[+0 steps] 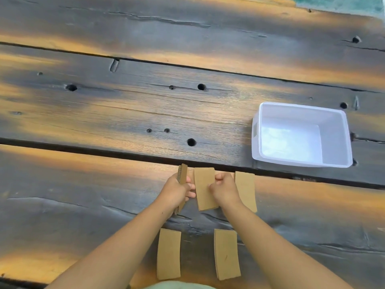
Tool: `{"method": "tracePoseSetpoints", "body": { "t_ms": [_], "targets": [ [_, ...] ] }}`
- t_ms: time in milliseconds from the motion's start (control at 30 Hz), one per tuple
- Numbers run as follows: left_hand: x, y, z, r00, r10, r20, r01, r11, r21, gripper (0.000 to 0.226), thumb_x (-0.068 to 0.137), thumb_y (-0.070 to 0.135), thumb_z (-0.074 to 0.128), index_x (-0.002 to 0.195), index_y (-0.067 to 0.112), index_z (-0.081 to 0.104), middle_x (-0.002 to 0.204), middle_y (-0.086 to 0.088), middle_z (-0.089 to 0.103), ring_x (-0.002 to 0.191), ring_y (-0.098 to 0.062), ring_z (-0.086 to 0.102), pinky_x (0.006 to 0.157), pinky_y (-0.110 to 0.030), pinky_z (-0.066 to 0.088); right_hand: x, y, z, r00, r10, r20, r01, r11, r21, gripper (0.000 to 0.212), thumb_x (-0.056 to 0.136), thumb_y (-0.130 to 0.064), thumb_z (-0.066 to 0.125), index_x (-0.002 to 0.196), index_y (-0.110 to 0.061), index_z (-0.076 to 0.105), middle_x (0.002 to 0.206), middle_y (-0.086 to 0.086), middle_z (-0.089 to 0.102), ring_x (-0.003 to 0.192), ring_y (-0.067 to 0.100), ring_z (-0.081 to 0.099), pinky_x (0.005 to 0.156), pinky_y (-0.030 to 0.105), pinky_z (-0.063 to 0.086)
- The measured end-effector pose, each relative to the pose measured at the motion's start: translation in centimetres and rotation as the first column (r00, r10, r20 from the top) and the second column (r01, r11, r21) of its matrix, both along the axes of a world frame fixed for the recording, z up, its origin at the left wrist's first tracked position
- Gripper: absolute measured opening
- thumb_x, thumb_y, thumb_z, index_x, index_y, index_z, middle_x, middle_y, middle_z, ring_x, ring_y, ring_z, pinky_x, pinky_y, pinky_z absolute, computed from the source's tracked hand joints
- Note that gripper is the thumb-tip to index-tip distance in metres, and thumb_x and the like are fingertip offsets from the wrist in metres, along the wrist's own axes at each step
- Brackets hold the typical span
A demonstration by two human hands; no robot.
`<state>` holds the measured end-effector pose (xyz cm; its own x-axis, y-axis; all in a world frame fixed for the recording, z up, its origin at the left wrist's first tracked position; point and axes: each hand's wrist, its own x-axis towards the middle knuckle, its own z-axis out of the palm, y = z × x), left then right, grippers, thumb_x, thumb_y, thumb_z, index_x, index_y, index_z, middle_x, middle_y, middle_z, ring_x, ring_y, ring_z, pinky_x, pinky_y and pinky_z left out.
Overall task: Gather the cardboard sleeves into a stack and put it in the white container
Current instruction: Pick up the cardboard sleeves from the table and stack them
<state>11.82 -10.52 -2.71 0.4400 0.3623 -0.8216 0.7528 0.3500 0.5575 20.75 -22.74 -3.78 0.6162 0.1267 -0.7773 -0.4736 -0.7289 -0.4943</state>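
Note:
My left hand (177,189) grips a thin stack of brown cardboard sleeves (182,174) held on edge. Just to its right, my right hand (224,187) pinches the right side of a flat cardboard sleeve (204,188) lying on the table. Another sleeve (246,189) lies flat right of that hand, partly hidden by my wrist. Two more sleeves lie nearer me: one at the lower left (168,254), one at the lower right (227,254). The white container (255,147) stands open and empty at the right, beyond the sleeves.
The dark, weathered wooden plank table (104,122) has holes, cracks and deep gaps between planks. One gap runs just beyond the sleeves, in front of the container. A teal surface (343,3) shows past the table's far right edge.

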Motion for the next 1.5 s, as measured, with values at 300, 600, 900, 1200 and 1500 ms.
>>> {"method": "tracePoseSetpoints", "body": {
  "t_ms": [300,600,900,1200,1500],
  "targets": [
    [-0.2,0.5,0.8,0.995,-0.076,0.069,0.08,0.995,-0.054,0.016,0.085,0.022,0.07,0.096,0.017,0.059,0.087,-0.005,0.071,0.058,-0.011,0.065,0.067,-0.031,0.057,1.7,-1.0,2.5,0.988,-0.011,-0.151,0.046,0.971,0.235,0.017,0.089,0.009,0.059,0.086,-0.007,0.058,0.088,0.013,0.067,0.09,0.03,0.063,0.093,0.052,0.053],
    [-2.1,-1.9,6.1,0.958,0.102,0.269,-0.046,0.977,-0.208,0.043,0.074,0.04,0.082,0.109,0.018,0.068,0.091,-0.002,0.082,0.083,-0.018,0.078,0.065,-0.031,0.061,-1.1,-3.0,8.3,0.961,-0.031,-0.275,0.184,0.815,0.55,0.014,0.093,0.007,0.057,0.1,0.002,0.067,0.085,0.011,0.076,0.074,0.018,0.076,0.065,0.029,0.062],
    [-4.3,-4.6,10.3,0.919,0.093,0.384,0.027,0.955,-0.294,0.041,0.073,0.032,0.082,0.109,0.014,0.072,0.096,-0.013,0.08,0.084,-0.025,0.078,0.066,-0.037,0.061,-5.7,-5.1,10.9,0.957,-0.167,-0.238,0.288,0.663,0.691,0.016,0.093,0.006,0.059,0.101,-0.005,0.066,0.083,0.011,0.079,0.072,0.02,0.077,0.062,0.031,0.062],
    [-5.8,-6.7,10.8,0.919,0.071,0.387,0.042,0.96,-0.275,0.021,0.091,0.014,0.065,0.112,0.012,0.069,0.093,-0.01,0.08,0.078,-0.02,0.076,0.068,-0.035,0.058,-7.9,-5.9,11.9,0.974,-0.148,0.172,0.025,0.824,0.567,0.013,0.087,-0.004,0.069,0.099,-0.009,0.073,0.098,0.013,0.076,0.086,0.02,0.071,0.078,0.034,0.061],
    [-4.9,-8.1,10.9,0.926,0.09,0.368,0.04,0.943,-0.331,0.05,0.076,0.01,0.066,0.123,-0.002,0.059,0.078,-0.019,0.067,0.063,-0.029,0.065,0.063,-0.038,0.057,-6.4,-8.5,11.8,0.891,0.049,0.451,-0.223,0.913,0.342,0.049,0.079,-0.004,0.061,0.116,-0.036,0.055,0.116,-0.009,0.052,0.102,0.009,0.052,0.071,0.011,0.048]
  ]
}}
